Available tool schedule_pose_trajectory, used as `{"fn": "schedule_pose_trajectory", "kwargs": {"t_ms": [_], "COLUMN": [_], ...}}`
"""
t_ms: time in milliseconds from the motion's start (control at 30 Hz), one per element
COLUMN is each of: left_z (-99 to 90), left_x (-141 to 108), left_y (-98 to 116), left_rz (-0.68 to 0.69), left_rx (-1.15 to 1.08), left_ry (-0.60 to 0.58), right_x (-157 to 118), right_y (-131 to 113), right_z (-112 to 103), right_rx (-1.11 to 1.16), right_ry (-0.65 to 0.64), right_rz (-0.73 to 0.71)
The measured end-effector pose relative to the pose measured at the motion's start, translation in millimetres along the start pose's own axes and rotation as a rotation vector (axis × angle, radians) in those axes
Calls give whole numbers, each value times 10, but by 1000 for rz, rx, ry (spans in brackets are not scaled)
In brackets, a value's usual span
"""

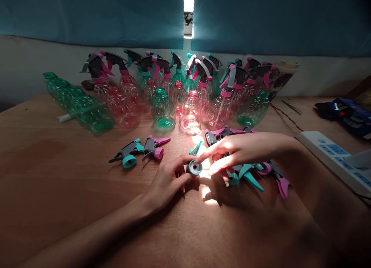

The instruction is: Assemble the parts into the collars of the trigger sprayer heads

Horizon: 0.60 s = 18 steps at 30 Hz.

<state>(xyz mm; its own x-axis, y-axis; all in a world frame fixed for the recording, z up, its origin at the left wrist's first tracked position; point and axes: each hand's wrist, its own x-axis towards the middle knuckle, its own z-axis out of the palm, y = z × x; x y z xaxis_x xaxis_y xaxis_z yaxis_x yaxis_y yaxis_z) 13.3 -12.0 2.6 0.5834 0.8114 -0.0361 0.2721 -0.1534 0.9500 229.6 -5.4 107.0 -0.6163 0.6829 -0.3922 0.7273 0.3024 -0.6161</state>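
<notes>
In the head view my left hand (171, 177) is closed around a teal-and-grey trigger spray head (195, 167). Its collar faces me, showing a white disc with a dark hole in the centre. My right hand (228, 154) reaches over from the right, its index fingertip at the collar's rim and its thumb held apart. I see nothing in its fingers, though its palm side is partly hidden. Beyond the right hand, and partly behind it, lie several loose pink and teal spray heads (251, 177). A teal spray head (129, 154) and a pink one (153, 147) rest left of my hands.
Behind my hands stand open bottles, a green one (164, 109) and a pink one (190, 113) in front. Several bottles with spray heads fitted crowd behind. Green bottles (87, 111) lean at left. A white power strip (333, 156) and blue packet (344, 113) lie at right.
</notes>
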Motion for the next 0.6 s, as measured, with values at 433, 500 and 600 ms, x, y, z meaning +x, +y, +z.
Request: {"fn": "schedule_pose_trajectory", "kwargs": {"t_ms": [433, 500, 600], "left_z": [4, 2, 2], "left_x": [-2, -3, -12], "left_y": [-3, -8, -21], "left_rz": [23, 22, 25], "left_rx": [38, 57, 72], "left_ry": [14, 17, 5], "right_x": [76, 89, 115], "right_y": [-118, -157, -184], "right_z": [222, 267, 303], "right_rx": [48, -71, -189], "right_ry": [94, 188, 269], "right_rz": [34, 42, 65]}}
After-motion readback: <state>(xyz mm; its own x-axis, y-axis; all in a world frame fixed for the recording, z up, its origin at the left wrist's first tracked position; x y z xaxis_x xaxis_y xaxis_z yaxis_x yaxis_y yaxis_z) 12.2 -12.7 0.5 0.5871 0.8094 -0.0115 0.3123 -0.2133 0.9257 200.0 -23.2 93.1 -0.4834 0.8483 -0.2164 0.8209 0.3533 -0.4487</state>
